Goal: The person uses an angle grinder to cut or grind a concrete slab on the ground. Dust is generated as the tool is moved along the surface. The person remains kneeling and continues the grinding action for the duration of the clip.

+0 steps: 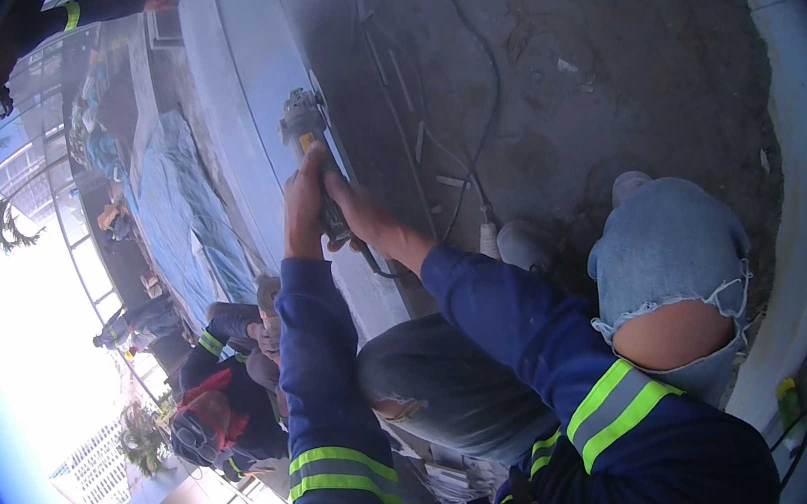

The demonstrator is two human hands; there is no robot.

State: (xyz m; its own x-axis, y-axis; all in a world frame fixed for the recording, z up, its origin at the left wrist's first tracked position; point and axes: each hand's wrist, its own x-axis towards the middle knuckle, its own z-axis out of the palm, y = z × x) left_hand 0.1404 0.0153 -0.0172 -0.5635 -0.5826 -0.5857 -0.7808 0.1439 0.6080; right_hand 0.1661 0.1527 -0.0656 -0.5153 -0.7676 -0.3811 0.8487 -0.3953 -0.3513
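An angle grinder [301,117] with a grey metal head and dark body lies against the edge of a long pale slab [241,41]. My left hand [305,204] is wrapped round it just behind the head. Further back, my right hand [373,216] grips the dark body. The disc is mostly hidden, and haze hangs around the slab. A dark cord trails from the tool's rear, below my right wrist.
Cables [494,72] and thin strips [400,78] lie on the dusty floor to the right. A crouching co-worker [213,410] holds another tool [267,296] close to my left arm. Blue sheeting [174,189] lies beyond the slab. Another person's hand [160,4] reaches the slab's far end.
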